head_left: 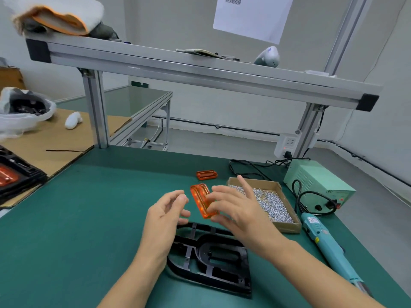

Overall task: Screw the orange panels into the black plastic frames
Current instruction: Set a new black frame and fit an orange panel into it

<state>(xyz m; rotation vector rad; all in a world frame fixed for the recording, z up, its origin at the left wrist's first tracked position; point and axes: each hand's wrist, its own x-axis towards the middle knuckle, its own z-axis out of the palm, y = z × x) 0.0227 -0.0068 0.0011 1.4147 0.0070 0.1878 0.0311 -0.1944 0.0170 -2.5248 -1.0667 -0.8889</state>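
An orange panel point(202, 200) is held tilted above the green mat, pinched along its right edge by my right hand point(236, 206). My left hand point(165, 215) hovers just left of it with fingers loosely curled, touching nothing. Below both hands a black plastic frame point(213, 256) lies flat on the mat, partly hidden by my wrists. A second orange panel point(206, 174) lies farther back on the mat. A teal electric screwdriver point(322, 238) lies at the right. A cardboard box of several silver screws point(266, 201) sits behind my right hand.
A pale green power supply point(318, 183) with cables stands at the back right. Stacked black frames with an orange panel point(13, 176) sit on cardboard at the left. An aluminium shelf point(200, 70) spans overhead on posts.
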